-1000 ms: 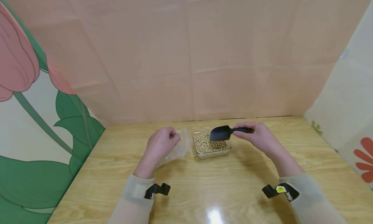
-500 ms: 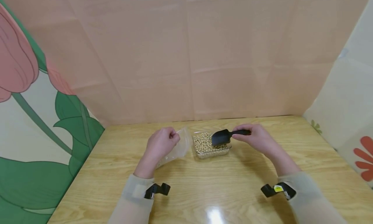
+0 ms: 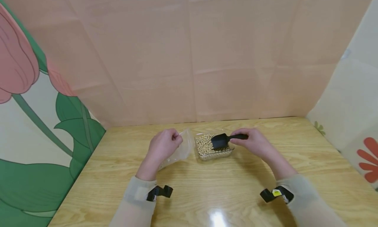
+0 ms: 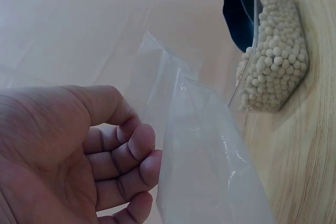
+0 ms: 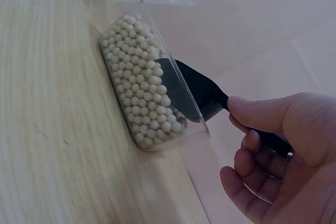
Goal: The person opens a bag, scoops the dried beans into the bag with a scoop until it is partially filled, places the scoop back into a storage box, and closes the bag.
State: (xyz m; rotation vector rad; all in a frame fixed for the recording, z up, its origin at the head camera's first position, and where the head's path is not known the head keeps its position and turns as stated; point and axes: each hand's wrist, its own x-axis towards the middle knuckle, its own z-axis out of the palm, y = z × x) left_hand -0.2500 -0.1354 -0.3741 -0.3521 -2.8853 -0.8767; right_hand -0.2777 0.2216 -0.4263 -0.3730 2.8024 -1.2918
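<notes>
Black scoop (image 3: 219,142) in pale beans (image 3: 204,145), right grip (image 3: 256,142) gripping its handle (image 3: 240,136), left grip (image 3: 163,144) pinching clear bag (image 3: 183,150)

We are facing a creased pink backdrop (image 3: 189,56) rising behind a pale wood-grain table (image 3: 186,194), where a white patch of glare (image 3: 218,217) is shining near the front. On our left, a decorated wall (image 3: 41,103) is showing a large pink tulip (image 3: 17,53) with green leaves (image 3: 32,187); on our right, a whitish wall (image 3: 345,95) is carrying a red flower (image 3: 367,155).
</notes>
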